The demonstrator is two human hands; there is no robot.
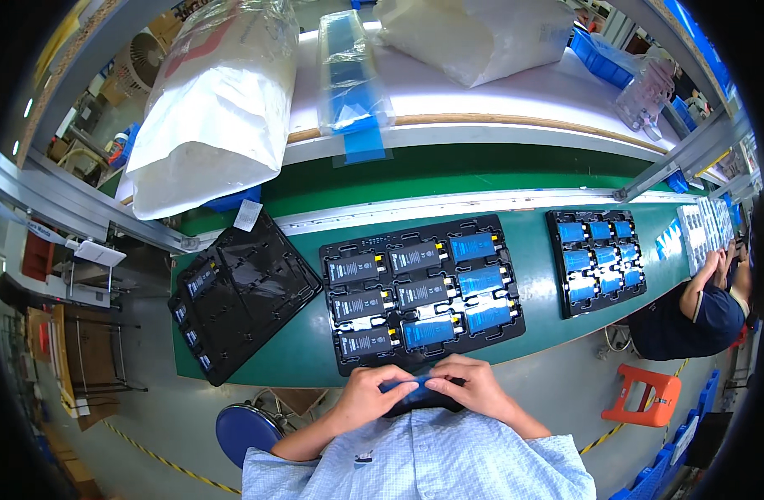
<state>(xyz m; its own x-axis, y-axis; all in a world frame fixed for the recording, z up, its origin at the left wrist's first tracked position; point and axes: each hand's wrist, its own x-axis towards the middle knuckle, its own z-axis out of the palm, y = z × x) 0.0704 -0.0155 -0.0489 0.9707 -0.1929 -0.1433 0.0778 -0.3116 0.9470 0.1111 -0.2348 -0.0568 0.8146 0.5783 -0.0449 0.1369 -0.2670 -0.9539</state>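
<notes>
Both hands meet at the bench's near edge, close to my body. My left hand (369, 397) and my right hand (472, 387) pinch a flat blue piece (417, 388) between thumbs and fingers; it looks like a blue-faced battery, but the fingers cover much of it. Just beyond lies a black moulded tray (357, 245) holding rows of flat batteries. Some show dark grey faces, like the battery (359, 305) on the left side; others are blue, like the battery (474, 245) at the far right corner.
At left, another black tray (286, 292) lies askew with a few batteries along its left side. A third tray (557, 287) of blue batteries sits right on the green bench (534, 250). White bags (207, 150) rest on the shelf above. A co-worker (690, 312) works at far right, near an orange stool (644, 394).
</notes>
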